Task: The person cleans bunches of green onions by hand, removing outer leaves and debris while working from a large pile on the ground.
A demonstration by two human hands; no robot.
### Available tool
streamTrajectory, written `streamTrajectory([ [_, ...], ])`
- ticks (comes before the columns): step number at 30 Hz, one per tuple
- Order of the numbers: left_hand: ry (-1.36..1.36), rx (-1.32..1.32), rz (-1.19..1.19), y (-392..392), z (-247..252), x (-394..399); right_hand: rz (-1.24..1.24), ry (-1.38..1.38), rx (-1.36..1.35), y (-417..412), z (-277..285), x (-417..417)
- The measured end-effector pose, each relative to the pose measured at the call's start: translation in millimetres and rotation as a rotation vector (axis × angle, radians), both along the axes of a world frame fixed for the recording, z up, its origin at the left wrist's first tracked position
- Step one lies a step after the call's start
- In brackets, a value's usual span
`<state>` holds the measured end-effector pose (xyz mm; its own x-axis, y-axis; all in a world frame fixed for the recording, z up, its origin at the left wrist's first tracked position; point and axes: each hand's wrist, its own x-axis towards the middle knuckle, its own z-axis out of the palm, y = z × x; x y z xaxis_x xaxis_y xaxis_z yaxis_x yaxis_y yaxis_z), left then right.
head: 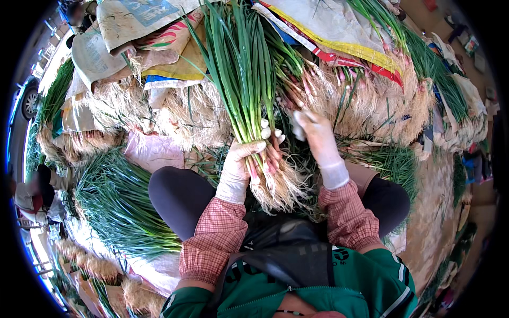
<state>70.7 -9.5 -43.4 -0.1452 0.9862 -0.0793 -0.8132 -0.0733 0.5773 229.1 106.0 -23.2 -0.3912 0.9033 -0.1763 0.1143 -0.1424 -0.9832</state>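
Observation:
In a whitish glove, my left hand (240, 163) is closed around a bunch of green onions (248, 95) just above their pinkish bases. The long green leaves point away from me, and the pale roots (278, 190) hang towards my lap. My right hand (312, 129), gloved too and somewhat blurred, is to the right of the bunch, apart from it. It is close to the reddish stems of a pile of green onions (296, 85); whether its fingers hold anything is not plain. White rounded tips (265, 129) show beside my left thumb.
Rows of rooted onions (191, 115) lie ahead, partly under woven plastic sacks (338, 31). A large heap of green onions (123, 202) spreads left of my knee. More onions (437, 71) lie at the far right. A person (35, 194) is at the left edge, near a parked car's wheel (30, 103).

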Motion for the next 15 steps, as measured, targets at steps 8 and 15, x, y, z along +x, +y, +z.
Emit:
streamTrajectory([
  [8, -0.159, 0.079, -0.133, -6.4, -14.7, -6.5, 0.011, 0.950, -0.794, -4.1, -59.4, -56.1],
  [15, -0.195, 0.108, -0.057, -10.1, 7.7, -5.5, 0.815, -0.957, 0.714, 4.3, -18.0, -18.8],
])
